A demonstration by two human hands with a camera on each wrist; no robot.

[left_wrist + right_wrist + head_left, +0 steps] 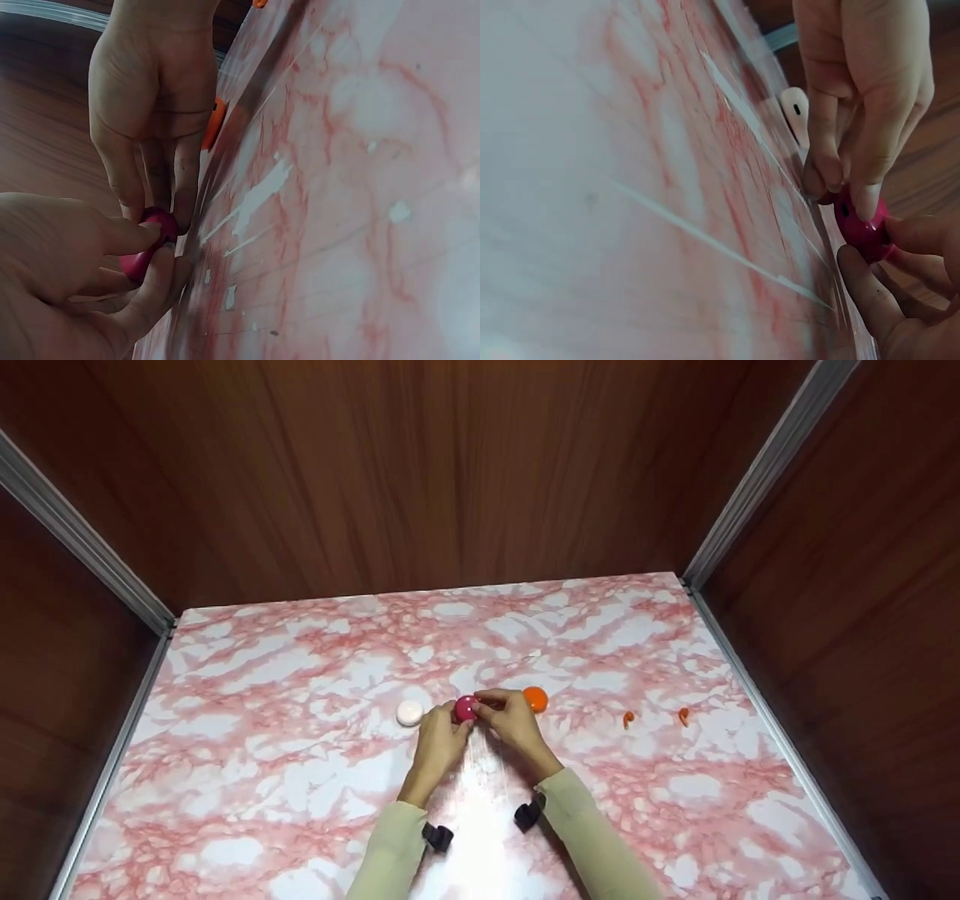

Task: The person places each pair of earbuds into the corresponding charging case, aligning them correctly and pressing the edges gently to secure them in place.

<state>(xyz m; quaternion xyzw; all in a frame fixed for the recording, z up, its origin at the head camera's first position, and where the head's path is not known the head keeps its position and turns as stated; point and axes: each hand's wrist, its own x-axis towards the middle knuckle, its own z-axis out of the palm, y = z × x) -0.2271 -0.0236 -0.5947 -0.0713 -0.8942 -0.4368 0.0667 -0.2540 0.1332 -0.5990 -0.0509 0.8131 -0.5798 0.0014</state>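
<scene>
A small round pink earbud case [466, 708] is held between both hands near the middle of the table. My left hand [440, 739] grips its left side with thumb and fingers. From the right, my right hand [519, 725] pinches it. Both wrist views show fingertips of the two hands around the pink case [864, 229], which has a small dark slot on its side. Just left of my left hand lies a white round case [410, 712]. An orange round case [535, 700] sits right beside my right hand's fingers.
Two orange earbuds, one nearer [628, 720] and one farther right [683, 717], lie on the table's right side. The pink-and-white marbled table [300, 780] is bounded by dark wooden panels [420, 472] at the back and sides, with metal rails at the corners.
</scene>
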